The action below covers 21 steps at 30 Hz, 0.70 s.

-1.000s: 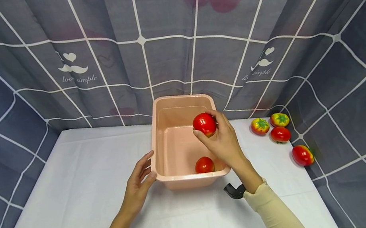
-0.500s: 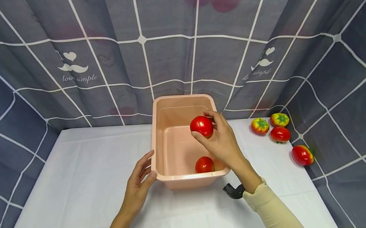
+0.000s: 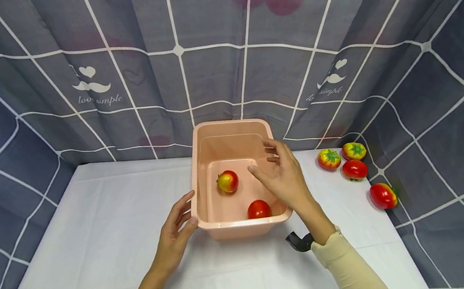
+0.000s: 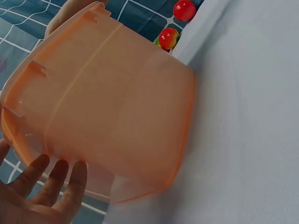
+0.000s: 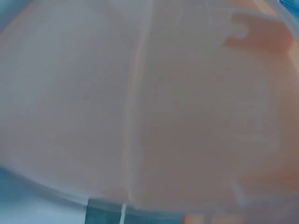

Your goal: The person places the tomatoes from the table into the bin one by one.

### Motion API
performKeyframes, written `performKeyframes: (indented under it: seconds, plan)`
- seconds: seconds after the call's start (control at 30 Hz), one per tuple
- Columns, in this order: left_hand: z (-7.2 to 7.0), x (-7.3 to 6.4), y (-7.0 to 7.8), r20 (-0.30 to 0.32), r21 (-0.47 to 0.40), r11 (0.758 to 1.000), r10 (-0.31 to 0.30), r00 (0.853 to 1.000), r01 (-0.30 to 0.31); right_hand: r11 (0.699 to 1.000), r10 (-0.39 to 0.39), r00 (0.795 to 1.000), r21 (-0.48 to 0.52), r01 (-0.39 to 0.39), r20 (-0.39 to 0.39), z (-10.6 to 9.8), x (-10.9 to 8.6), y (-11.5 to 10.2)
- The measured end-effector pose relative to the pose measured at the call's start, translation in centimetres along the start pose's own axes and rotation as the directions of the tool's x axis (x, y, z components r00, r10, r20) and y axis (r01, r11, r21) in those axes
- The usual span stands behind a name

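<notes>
A pink plastic bin (image 3: 245,223) stands on the white table. Inside lie two tomatoes: a red and yellow tomato (image 3: 227,181) left of the middle, and a plain red tomato (image 3: 258,209) by the near wall. My right hand (image 3: 282,173) hovers over the bin's right side, fingers loosely bent and holding nothing. At the left rim, my left hand (image 3: 176,233) rests with its fingers against the outside. The left wrist view shows its straight fingertips (image 4: 60,170) at the bin wall. Only the bin's blurred wall (image 5: 187,102) fills most of the right wrist view.
Several tomatoes lie at the table's right edge: two showing green tops, one of them a yellowish tomato (image 3: 354,150), then a red tomato (image 3: 355,170) and a nearer tomato (image 3: 383,196). A grey checked curtain (image 3: 147,77) surrounds the back and sides of the table (image 3: 129,192).
My right hand has let go of its tomato, which now lies on the bin floor left of the middle with its yellow part showing. My left hand and the bin have stayed put.
</notes>
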<state>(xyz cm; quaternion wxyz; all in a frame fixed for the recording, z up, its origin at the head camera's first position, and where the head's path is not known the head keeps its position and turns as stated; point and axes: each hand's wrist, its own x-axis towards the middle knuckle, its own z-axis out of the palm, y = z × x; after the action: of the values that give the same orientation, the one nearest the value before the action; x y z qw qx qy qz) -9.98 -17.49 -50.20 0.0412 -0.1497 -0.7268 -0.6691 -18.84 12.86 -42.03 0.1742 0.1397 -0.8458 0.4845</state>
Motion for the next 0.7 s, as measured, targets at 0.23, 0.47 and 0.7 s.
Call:
performKeyframes:
  seconds: [0.23,0.47,0.7]
  plan:
    - [0.0,-0.1,0.1,0.000,0.008,1.000,0.000,1.000,0.000,1.000,0.005,1.000,-0.024,-0.006,-0.023,-1.2,-0.1,1.1]
    - [0.0,-0.1,0.0,-0.001,0.005,1.000,-0.001,1.000,0.001,0.999,0.014,0.997,-0.047,-0.018,-0.077,-3.1,-0.5,2.9]
    - [-0.1,-0.1,-0.2,0.000,0.000,1.000,0.000,1.000,0.000,0.991,0.062,0.989,-0.108,-0.077,-0.132,-5.7,-1.8,5.2]
